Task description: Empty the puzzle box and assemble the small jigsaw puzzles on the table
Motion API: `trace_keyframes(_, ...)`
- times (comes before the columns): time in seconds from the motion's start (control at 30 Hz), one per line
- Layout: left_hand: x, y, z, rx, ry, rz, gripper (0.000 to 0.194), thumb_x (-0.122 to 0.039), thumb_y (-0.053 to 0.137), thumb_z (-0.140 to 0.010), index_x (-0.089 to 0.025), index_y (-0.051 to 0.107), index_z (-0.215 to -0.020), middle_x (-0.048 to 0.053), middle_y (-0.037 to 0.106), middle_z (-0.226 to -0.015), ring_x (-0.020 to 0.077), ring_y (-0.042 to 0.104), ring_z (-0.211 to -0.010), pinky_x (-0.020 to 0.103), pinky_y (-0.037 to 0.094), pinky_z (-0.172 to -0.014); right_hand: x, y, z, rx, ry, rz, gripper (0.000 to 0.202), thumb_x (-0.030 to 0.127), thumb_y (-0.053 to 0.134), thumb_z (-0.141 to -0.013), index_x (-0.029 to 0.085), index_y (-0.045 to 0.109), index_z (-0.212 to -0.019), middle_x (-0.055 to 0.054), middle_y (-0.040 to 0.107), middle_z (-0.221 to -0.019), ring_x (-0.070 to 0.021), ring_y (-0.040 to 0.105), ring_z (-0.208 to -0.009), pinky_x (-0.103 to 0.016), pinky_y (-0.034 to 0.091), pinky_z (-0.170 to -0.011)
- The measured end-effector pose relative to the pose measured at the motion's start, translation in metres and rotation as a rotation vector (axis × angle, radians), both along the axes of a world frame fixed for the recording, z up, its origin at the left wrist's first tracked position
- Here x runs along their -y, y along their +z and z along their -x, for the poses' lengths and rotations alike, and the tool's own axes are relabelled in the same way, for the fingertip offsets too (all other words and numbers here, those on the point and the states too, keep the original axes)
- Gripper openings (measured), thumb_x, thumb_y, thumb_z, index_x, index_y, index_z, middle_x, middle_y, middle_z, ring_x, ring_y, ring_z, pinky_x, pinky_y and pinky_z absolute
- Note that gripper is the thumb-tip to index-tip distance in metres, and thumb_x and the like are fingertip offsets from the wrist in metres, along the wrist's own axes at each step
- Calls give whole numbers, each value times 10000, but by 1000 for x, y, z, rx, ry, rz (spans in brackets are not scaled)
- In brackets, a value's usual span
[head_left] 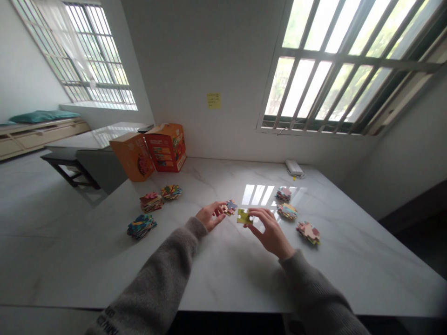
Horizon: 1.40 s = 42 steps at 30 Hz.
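Between the thumb and fingers of my right hand (267, 229) is a yellow-green jigsaw puzzle piece (244, 216), raised a little over the table. My left hand (210, 216) is closed on a small bunch of puzzle pieces (229, 207), with a dark blue one on top. The two hands are close together, and what they hold does not touch. On the left lie a blue-green stack of pieces (141, 226), a reddish stack (151, 201) and a multicoloured stack (171, 191). To the right are a pinkish stack (283, 193), a pale multicoloured stack (287, 211) and a pink-and-green stack (308, 232).
An orange box (132, 156) and a red-orange box (165, 148) stand at the back left of the white marbled table (223, 284). A white object (295, 169) lies at the back right. On the wall hangs a yellow note (213, 100). A dark stool (71, 170) stands beyond the left edge.
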State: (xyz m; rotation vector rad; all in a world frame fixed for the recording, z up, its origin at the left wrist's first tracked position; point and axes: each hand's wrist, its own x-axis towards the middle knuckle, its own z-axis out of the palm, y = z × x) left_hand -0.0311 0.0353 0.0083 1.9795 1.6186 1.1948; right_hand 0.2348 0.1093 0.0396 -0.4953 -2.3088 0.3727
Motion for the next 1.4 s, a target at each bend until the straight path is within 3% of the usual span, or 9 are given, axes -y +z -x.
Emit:
trace_keyframes(0.27, -2, -6, -3, -78, -1, -42, 290, -248, 543, -865, -167, 625, -1131, 39, 670, -863, 120, 578, -645, 270, 517, -709, -39, -28, -145, 26, -429, -157, 222, 414, 605, -890, 251, 656, -1032, -102, 696, -1153, -299, 618, -1081, -481, 461, -945)
trace_keyframes(0.37, -2, -7, -5, -91, -6, -29, 279, -241, 539, -864, -188, 641, -1118, 24, 667, -841, 114, 565, -624, 250, 510, -679, -52, -40, -183, 19, -500, -154, 287, 476, 601, -877, 236, 664, -1021, -96, 703, -1132, -286, 633, -1033, -460, 464, -933)
trace_keyframes(0.7, -1, -8, -4, -112, 15, -30, 283, -214, 537, -864, -188, 639, -1127, 42, 705, -940, 119, 585, -630, 258, 511, -678, -60, -55, -201, 96, -512, -29, 286, 449, 522, -908, 248, 643, -1070, -93, 645, -1258, -276, 596, -1123, -444, 474, -950)
trace_keyframes(0.87, -5, -5, 1, -198, 162, -104, 222, -194, 530, -867, -182, 672, -1037, 54, 703, -907, 168, 606, -751, 310, 503, -777, -48, -34, -169, 25, -607, -153, 256, 387, 490, -926, 226, 638, -1057, -114, 650, -1194, -298, 588, -1105, -485, 431, -973)
trace_keyframes(1.0, -8, -6, 8, -305, 285, -72, 220, -176, 548, -838, -169, 674, -1018, 67, 661, -878, 208, 586, -837, 347, 484, -826, -23, -16, -95, 65, -290, -46, 174, 295, 522, -927, 235, 621, -1058, -91, 673, -1056, -269, 610, -1024, -431, 472, -904)
trace_keyframes(1.1, -6, -9, 8, -356, 321, -5, 279, -247, 607, -824, -186, 662, -1090, 81, 630, -1003, 227, 570, -951, 360, 465, -890, -1, -16, -28, 175, -4, 40, 208, 222, 523, -921, 246, 605, -1110, -94, 644, -1109, -248, 599, -1041, -414, 488, -910)
trace_keyframes(1.17, -4, -9, 4, -404, 356, 47, 345, -320, 639, -818, -203, 647, -1142, 88, 610, -1075, 247, 548, -1023, 377, 443, -920, 8, -19, 12, 226, 82, 23, 257, 195, 547, -898, 248, 599, -1144, -104, 607, -1198, -247, 578, -1089, -415, 484, -934)
trace_keyframes(1.27, -2, -6, -5, -465, 420, 121, 427, -412, 672, -797, -224, 628, -1179, 92, 598, -1125, 277, 519, -1079, 394, 419, -919, 4, -26, 56, 272, 39, -40, 327, 180, 565, -885, 250, 577, -1205, -110, 558, -1312, -261, 519, -1188, -423, 463, -962)
trace_keyframes(1.4, -7, -3, -16, -483, 495, 156, 365, -440, 637, -826, -237, 634, -1129, 87, 609, -1104, 286, 511, -1079, 395, 410, -893, -13, -31, 88, 329, -171, -72, 249, 250, 529, -937, 241, 594, -1177, -110, 570, -1318, -268, 517, -1170, -415, 437, -937)
